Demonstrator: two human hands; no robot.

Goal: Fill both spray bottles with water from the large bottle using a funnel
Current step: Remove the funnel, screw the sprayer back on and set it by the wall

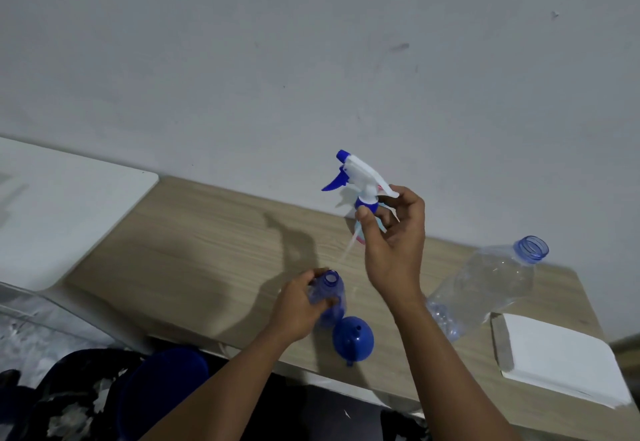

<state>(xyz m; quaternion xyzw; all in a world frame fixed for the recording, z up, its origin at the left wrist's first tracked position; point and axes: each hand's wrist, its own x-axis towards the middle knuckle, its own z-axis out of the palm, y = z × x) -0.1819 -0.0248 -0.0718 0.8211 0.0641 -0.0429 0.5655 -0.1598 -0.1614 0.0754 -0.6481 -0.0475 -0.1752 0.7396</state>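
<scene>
My left hand (298, 309) grips a small blue spray bottle (330, 297) that stands upright on the wooden table (194, 253), its neck uncovered. My right hand (391, 236) holds the white and blue spray head (360, 181) in the air above and to the right of the bottle, with its thin dip tube hanging down towards the neck. A blue funnel (353, 338) lies on the table just in front of the bottle. The large clear water bottle (491, 281) stands uncapped at the right. Something pink and light blue shows behind my right hand; I cannot tell what it is.
A white pad or box (557, 361) lies at the table's right end. A white surface (59, 205) adjoins the table at the left. A white wall rises behind the table. A round blue object (162, 388) sits below the table's front edge.
</scene>
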